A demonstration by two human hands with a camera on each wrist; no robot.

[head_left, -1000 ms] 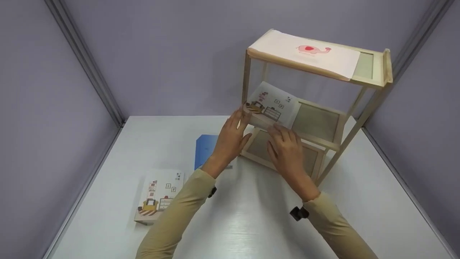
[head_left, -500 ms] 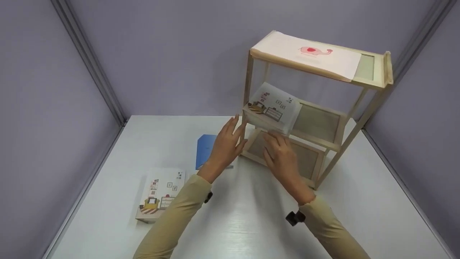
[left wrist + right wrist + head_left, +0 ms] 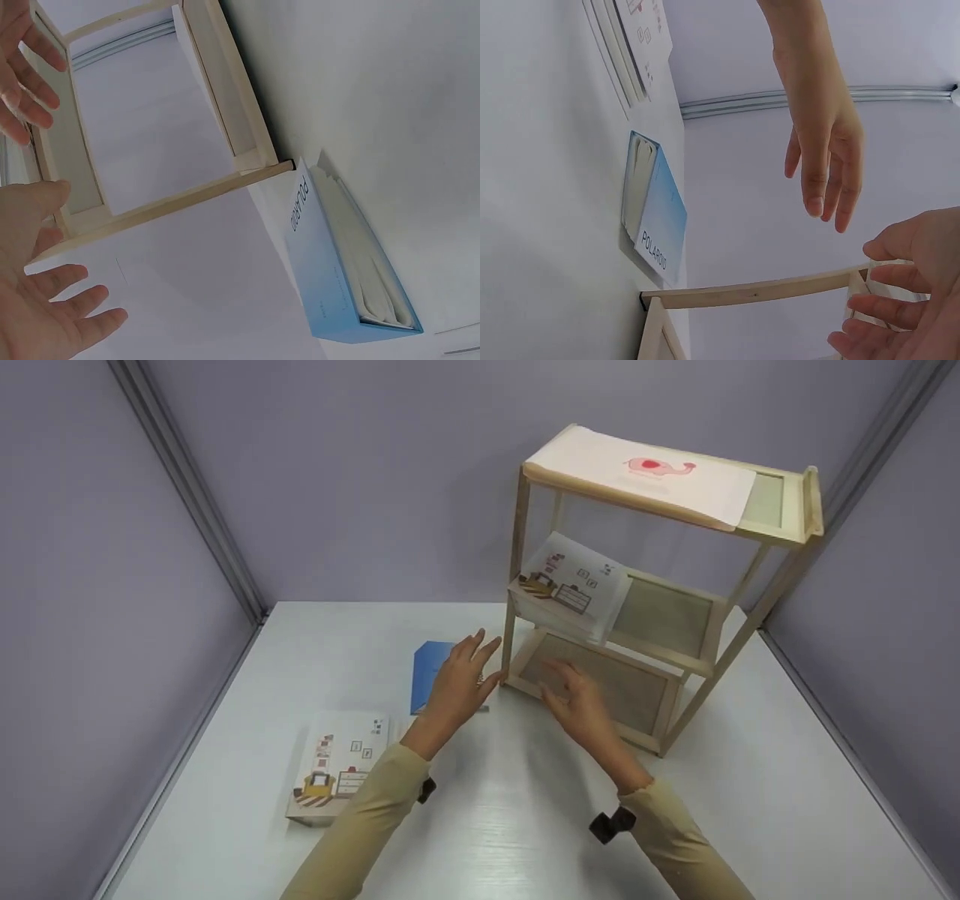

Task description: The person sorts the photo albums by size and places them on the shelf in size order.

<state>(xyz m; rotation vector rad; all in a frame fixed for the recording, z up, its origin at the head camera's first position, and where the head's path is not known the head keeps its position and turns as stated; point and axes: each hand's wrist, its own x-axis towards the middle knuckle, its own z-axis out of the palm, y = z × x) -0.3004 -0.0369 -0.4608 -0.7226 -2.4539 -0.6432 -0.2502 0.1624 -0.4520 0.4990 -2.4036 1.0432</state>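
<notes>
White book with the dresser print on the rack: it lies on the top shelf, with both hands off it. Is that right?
The shelf is wrong: in the head view the white book lies on the middle shelf. The left hand and right hand are indeed off it.

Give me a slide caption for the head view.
Left hand and right hand hover empty near a wooden shelf, a white book on its middle tier.

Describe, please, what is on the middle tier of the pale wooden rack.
A white rectangular book, printed with furniture drawings, covers the left part. To its right, a flat grey panel shows; I cannot see what lies under the book.
</notes>
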